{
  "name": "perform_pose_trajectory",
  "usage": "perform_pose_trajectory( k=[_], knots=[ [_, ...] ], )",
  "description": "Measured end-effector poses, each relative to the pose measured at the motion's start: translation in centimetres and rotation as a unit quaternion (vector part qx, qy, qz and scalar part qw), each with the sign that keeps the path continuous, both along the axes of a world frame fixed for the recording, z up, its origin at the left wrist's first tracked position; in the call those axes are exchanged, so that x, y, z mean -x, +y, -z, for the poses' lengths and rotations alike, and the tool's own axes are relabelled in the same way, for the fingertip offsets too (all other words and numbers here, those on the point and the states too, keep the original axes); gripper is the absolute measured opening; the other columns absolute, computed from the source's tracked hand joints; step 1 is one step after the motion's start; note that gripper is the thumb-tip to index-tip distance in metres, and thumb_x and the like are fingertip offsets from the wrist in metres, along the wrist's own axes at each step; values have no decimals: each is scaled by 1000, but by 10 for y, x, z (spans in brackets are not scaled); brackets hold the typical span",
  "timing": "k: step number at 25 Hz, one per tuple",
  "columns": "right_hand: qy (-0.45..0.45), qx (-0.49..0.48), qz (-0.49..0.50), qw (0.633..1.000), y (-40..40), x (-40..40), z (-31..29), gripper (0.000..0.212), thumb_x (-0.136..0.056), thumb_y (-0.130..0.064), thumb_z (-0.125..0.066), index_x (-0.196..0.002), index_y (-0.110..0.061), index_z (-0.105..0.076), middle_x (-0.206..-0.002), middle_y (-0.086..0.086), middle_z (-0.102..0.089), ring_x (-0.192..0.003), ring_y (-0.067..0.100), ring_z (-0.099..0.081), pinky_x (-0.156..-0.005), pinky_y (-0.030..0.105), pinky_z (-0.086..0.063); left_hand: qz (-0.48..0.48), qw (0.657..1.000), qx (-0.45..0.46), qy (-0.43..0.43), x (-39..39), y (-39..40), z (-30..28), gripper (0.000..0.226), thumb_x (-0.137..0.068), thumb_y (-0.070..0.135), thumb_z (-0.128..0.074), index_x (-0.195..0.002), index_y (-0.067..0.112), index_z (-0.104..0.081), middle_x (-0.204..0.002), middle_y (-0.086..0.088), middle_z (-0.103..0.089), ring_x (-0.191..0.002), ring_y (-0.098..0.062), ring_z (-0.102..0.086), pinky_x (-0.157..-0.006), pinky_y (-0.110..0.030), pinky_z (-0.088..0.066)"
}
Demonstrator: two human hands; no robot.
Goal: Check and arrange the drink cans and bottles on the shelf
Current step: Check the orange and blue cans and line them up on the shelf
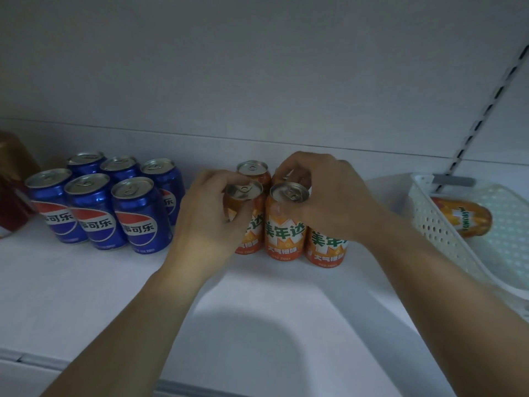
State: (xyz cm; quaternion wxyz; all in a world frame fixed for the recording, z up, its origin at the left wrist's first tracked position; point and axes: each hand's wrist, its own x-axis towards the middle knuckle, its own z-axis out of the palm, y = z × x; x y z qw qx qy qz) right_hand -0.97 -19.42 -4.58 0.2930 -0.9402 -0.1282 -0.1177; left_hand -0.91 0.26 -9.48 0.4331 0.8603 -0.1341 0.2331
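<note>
Fingers (234, 181) of both hands curl around upright orange cans (283, 224).

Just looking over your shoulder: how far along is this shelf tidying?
The blue Pepsi cans already stand in a neat two-row block. In hand: the left hand grips the front-left orange Mirinda can, and the right hand grips the middle one. Left: an orange can lying in the white basket, and perhaps the red and gold can at the far left.

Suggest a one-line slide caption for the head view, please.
Left hand and right hand grip orange cans beside six blue cola cans on a white shelf.
</note>
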Motion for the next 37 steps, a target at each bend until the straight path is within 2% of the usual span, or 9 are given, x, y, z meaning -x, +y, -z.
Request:
perform_pose_trajectory(
  k=[4,15,20,22,26,29,33,35,37],
  knots=[
    [8,2,7,1000,1,-2,5,47,-73,-40,-87,-114,-33,-66,-105,-12,-69,-97,12,-66,-80,30,-55,-8,1000,8,10,1,-1,1,28,-87,15,-72,-113,25,-67,-113,12,-56,-100,9,-55,-77,-6,-42],
    [13,-2,14,1000,-1,-3,6,43,-74,-42,-88,-110,-31,-67,-106,-10,-70,-96,13,-66,-81,30,-55,11,1000,4,-1,2,-2,-1,26,-88,11,-71,-106,30,-65,-107,15,-54,-96,22,-50,-77,-11,-46],
    [15,13,8,1000,1,0,5,42,-75,-45,-86,-110,-30,-66,-107,-10,-69,-96,14,-65,-85,37,-56,13,1000,1,4,1,-1,-2,24,-88,12,-71,-107,26,-67,-109,13,-55,-98,15,-53,-77,-10,-45],
    [4,12,16,1000,-1,2,1,39,-79,-49,-81,-110,-30,-67,-107,-11,-70,-94,11,-65,-83,33,-56,9,1000,-6,1,1,-1,-2,24,-88,12,-71,-108,25,-68,-110,11,-56,-98,10,-55,-75,-7,-43],
    [-48,-55,84,994,-6,-11,-20,20,-92,-45,-71,-100,-27,-70,-99,-12,-71,-87,0,-65,-67,13,-43,2,1000,-17,-7,1,-3,-2,22,-88,12,-70,-108,22,-69,-110,8,-57,-98,-3,-58,-79,-7,-42],
    [43,26,74,996,0,-47,-39,30,-93,-46,-70,-110,-22,-69,-110,-5,-66,-103,15,-65,-75,23,-46,5,1000,-10,-9,1,-6,0,20,-89,13,-67,-106,24,-68,-112,6,-56,-103,-9,-59,-86,-15,-46],
    [251,83,52,963,14,-75,-41,43,-89,-38,-79,-119,-9,-69,-113,9,-69,-95,27,-72,-79,42,-65,8,1000,9,-10,1,-7,0,16,-89,18,-64,-103,26,-68,-113,6,-53,-106,-10,-58,-88,-21,-49],
    [254,93,50,962,11,-80,-43,37,-89,-28,-79,-117,-5,-71,-114,14,-70,-93,30,-74,-77,45,-66,-1,1000,17,-9,-1,-6,0,15,-90,19,-62,-103,26,-67,-114,6,-53,-109,-12,-56,-89,-25,-51],
    [198,108,52,973,3,-77,-59,36,-92,-27,-76,-122,-6,-70,-118,15,-68,-92,29,-71,-76,43,-66,-1,999,31,-25,0,-8,-4,14,-92,20,-60,-104,26,-65,-115,6,-53,-111,-13,-55,-90,-30,-53]
  ],
)
